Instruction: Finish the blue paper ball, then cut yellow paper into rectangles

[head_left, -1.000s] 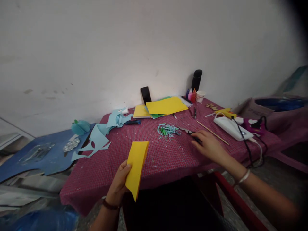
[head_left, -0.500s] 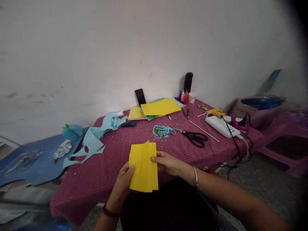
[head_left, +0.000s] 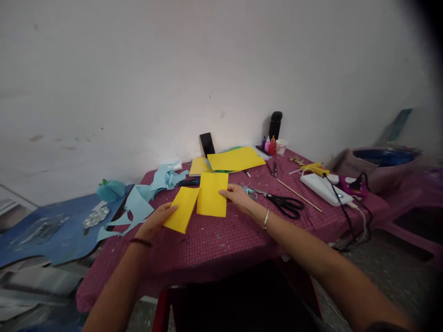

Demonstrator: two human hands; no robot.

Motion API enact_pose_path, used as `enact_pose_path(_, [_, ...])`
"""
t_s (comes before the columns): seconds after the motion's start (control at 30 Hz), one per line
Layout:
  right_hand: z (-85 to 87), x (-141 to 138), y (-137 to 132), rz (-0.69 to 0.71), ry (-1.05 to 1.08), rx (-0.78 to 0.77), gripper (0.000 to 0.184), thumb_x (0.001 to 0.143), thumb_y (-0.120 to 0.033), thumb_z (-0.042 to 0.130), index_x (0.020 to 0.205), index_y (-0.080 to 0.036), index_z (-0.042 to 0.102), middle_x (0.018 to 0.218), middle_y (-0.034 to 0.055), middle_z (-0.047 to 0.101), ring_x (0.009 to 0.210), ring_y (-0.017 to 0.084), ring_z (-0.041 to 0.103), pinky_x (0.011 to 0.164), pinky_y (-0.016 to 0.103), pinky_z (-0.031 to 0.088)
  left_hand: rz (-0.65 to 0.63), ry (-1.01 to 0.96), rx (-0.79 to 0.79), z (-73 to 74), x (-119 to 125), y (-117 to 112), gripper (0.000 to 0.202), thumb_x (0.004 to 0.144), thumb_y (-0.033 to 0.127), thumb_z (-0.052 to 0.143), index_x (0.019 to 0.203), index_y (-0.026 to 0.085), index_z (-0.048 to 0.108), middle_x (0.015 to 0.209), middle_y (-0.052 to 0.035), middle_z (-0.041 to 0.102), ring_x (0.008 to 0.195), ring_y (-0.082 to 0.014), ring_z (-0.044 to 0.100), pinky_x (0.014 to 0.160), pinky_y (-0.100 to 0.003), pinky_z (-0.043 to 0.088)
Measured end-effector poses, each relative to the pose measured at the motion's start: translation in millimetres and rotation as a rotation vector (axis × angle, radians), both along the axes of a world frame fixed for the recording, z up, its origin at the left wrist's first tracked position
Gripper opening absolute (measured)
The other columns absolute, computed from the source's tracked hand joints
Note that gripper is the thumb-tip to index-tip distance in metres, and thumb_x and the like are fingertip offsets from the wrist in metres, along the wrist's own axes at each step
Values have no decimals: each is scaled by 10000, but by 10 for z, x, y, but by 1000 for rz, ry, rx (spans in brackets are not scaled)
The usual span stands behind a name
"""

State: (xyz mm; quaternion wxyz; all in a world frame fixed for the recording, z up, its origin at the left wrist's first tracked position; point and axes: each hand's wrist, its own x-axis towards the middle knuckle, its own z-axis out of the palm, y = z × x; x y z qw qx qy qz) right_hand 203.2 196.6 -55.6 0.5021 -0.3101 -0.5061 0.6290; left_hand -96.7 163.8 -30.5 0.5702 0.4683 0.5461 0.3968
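Observation:
My left hand (head_left: 161,217) pinches a tilted piece of yellow paper (head_left: 182,210) by its left edge. In my right hand (head_left: 236,195) is a second, more upright yellow sheet (head_left: 212,195), held at its right edge. The two pieces are side by side above the table and almost meet at their facing edges. Behind the right-hand sheet, most of the blue paper shreds (head_left: 249,191) are hidden. Black-handled scissors (head_left: 285,204) lie just right of my right hand. Light-blue paper scraps (head_left: 138,203) are spread left of my left hand.
A red checked cloth covers the table (head_left: 204,249). Larger yellow sheets (head_left: 235,159), a phone (head_left: 207,145), paint bottles (head_left: 268,145) and a paper cup (head_left: 281,146) stand or lie at the back. On the right are a wooden stick (head_left: 299,195) and a white power bank (head_left: 325,189) with cables.
The yellow paper, held as one overlapping bundle before, is now two separate pieces, one in each hand. Both hands have moved forward over the table, covering most of the shreds.

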Motion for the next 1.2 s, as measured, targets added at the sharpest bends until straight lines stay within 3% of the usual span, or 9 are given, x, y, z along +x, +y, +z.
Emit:
enact_pose_path(0.13, [-73, -89, 262, -62, 91, -37, 366, 575, -400, 812, 825, -165, 682, 818, 33, 745, 728, 184, 672, 772, 357, 527, 115, 47, 120, 5, -11, 352, 311, 577, 309, 804, 758, 141, 615, 586, 4, 641, 539, -158, 588, 488, -232, 434])
enact_pose_path(0.27, [-154, -225, 328, -92, 192, -58, 398, 538, -402, 827, 831, -172, 687, 841, 34, 753, 768, 202, 683, 820, 377, 529, 189, -44, 288, 21, 295, 536, 356, 721, 441, 698, 922, 163, 602, 751, -11, 678, 717, -155, 634, 617, -226, 468])
enact_pose_path(0.43, [-194, -262, 323, -182, 285, -58, 427, 553, -419, 822, 880, -189, 674, 912, 42, 754, 818, 211, 688, 811, 365, 536, 36, -332, 316, -56, 823, 509, 579, 769, 640, 562, 1128, 186, 566, 1059, -99, 688, 946, -219, 658, 774, -327, 529])
enact_pose_path(0.57, [-197, -246, 280, -235, 293, -27, 433, 610, -470, 779, 931, -217, 638, 944, 37, 747, 841, 212, 685, 731, 342, 544, -82, -506, 279, -212, 1024, 365, 538, 721, 465, 708, 1169, 200, 575, 1222, -101, 649, 1132, -254, 601, 912, -388, 505])
enact_pose_path(0.67, [-195, -250, 185, -186, 242, -19, 425, 628, -473, 767, 936, -211, 637, 914, 45, 744, 790, 215, 684, 654, 330, 541, -103, -558, 226, -322, 1055, 291, 486, 705, 295, 751, 1149, 164, 604, 1176, -121, 678, 1123, -273, 615, 952, -433, 492])
enact_pose_path(0.8, [-177, -198, 90, -98, 168, -24, 414, 650, -474, 750, 942, -201, 643, 885, 44, 731, 699, 205, 668, 574, 320, 527, -36, -569, 212, -399, 970, 298, 457, 717, 262, 744, 1139, 132, 626, 1132, -129, 702, 1090, -276, 639, 954, -416, 505])
enact_pose_path(0.97, [-147, -69, 128, -167, 133, 3, 360, 674, -477, 715, 904, -214, 626, 843, -6, 704, 725, 145, 634, 646, 250, 506, -10, -488, 160, -451, 807, 339, 479, 619, 198, 801, 1070, 113, 663, 1036, -130, 735, 1005, -292, 678, 876, -397, 554])
enact_pose_path(1.2, [-227, -102, 151, -185, -51, -22, 316, 537, -235, 796, 804, -191, 632, 643, -51, 642, 562, 127, 564, 540, 236, 451, 40, -335, 112, -448, 818, 349, 455, 561, 174, 838, 980, 113, 669, 876, -103, 759, 794, -258, 722, 728, -357, 586])
